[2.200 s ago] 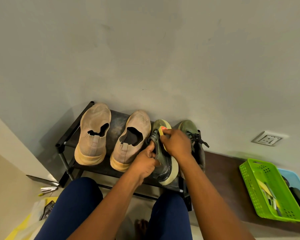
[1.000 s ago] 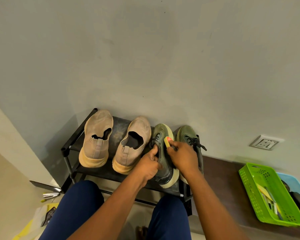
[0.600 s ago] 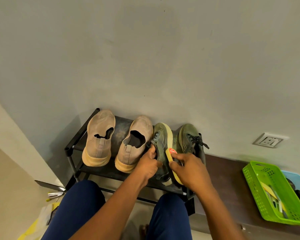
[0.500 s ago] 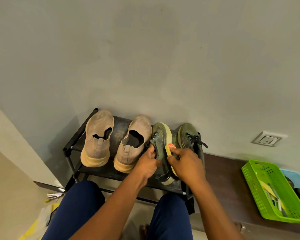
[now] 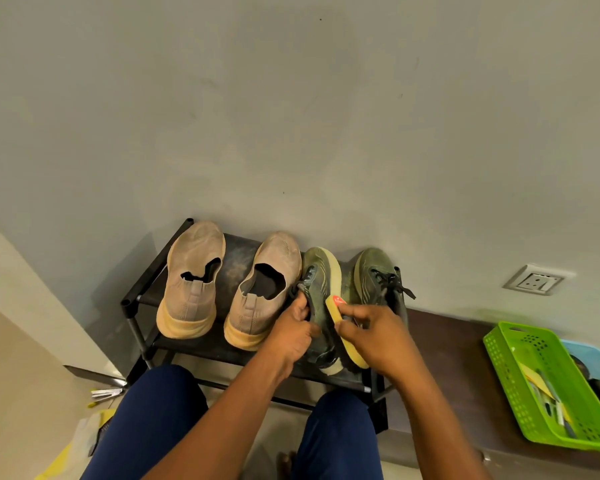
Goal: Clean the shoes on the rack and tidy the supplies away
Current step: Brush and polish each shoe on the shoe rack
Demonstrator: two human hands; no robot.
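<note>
Compared with half a second earlier, the right hand has slid the small yellow sponge slightly down the pale sole of the tilted green shoe, its fingers pinching the sponge. Left hand grips the shoe's collar, holding it on edge on the black rack, between the beige shoes and its upright mate. Green basket stands well apart, right.
</note>
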